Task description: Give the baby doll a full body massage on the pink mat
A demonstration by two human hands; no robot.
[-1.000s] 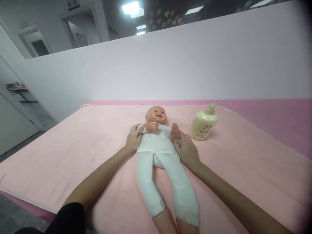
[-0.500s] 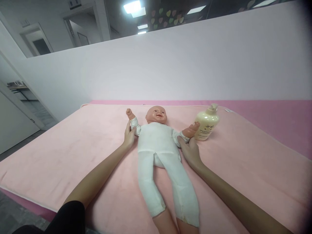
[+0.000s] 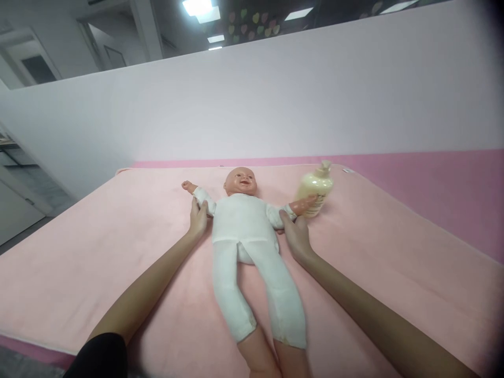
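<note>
A baby doll (image 3: 246,231) in a white bodysuit lies on its back on a pink blanket (image 3: 118,247), head away from me, arms spread out to the sides. My left hand (image 3: 198,219) grips the doll's arm on the left side near the sleeve. On the other side, my right hand (image 3: 295,235) holds the doll's other arm just below its wrist. That doll hand reaches to a cream pump bottle (image 3: 315,186) standing upright beside it.
A white partition wall (image 3: 275,100) rises behind the blanket. A darker pink surface (image 3: 433,178) shows beyond the blanket at the right. A doorway and floor lie to the far left.
The doll's arms, folded on its chest a second ago, have been drawn outward and now lie spread flat. Both my hands moved out with them. The view has shifted slightly.
</note>
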